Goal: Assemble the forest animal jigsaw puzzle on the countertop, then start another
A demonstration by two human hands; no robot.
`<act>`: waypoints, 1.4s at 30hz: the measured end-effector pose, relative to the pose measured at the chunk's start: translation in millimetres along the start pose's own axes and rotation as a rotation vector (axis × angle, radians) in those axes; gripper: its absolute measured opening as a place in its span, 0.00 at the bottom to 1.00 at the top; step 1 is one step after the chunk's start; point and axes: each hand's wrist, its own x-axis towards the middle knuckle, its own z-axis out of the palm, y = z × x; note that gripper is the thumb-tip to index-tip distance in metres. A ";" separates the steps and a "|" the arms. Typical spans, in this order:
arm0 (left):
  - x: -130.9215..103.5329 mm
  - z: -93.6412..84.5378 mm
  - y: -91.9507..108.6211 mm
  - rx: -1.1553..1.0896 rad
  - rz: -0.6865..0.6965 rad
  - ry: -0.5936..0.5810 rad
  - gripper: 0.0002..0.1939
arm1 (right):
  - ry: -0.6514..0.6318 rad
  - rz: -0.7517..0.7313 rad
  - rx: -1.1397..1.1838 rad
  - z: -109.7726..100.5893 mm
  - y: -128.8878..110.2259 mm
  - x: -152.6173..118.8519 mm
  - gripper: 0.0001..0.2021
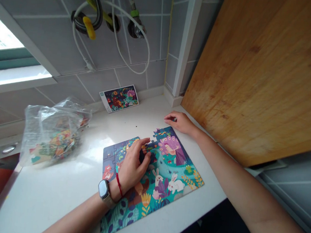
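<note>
A jigsaw puzzle point(164, 171) of rabbits, flowers and a purple peacock lies on the white counter, largely joined, with a gap in its far edge. My left hand point(134, 161), wearing a watch point(103, 189) and a red string bracelet, rests on the puzzle with thumb and fingers apart, covering part of the picture. Just beyond the puzzle's far right corner is my right hand point(182, 123), low over the counter. Its fingers curl in and the fingertips come close to the thumb. Whether anything small sits between them cannot be made out.
A clear plastic bag point(53, 140) of loose puzzle pieces stands at the left. A picture card point(120, 98) leans against the tiled wall. A white cable point(146, 54) and hoses hang above it. A wooden panel point(255, 74) borders the counter's right side.
</note>
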 end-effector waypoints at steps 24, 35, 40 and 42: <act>4.4 -2.1 3.8 0.006 0.075 -0.033 0.13 | -0.223 -0.073 -0.055 18.3 -13.4 -6.6 0.13; 5.2 -3.0 5.9 0.010 0.092 -0.024 0.12 | -0.223 0.250 0.507 17.4 -23.6 -11.8 0.28; 5.4 -3.2 6.2 -0.002 0.088 -0.026 0.12 | -0.223 0.154 0.322 15.9 -20.3 -8.6 0.12; 5.4 -3.1 5.9 -0.006 0.089 -0.030 0.12 | -0.204 0.106 0.251 15.9 -18.0 -7.3 0.09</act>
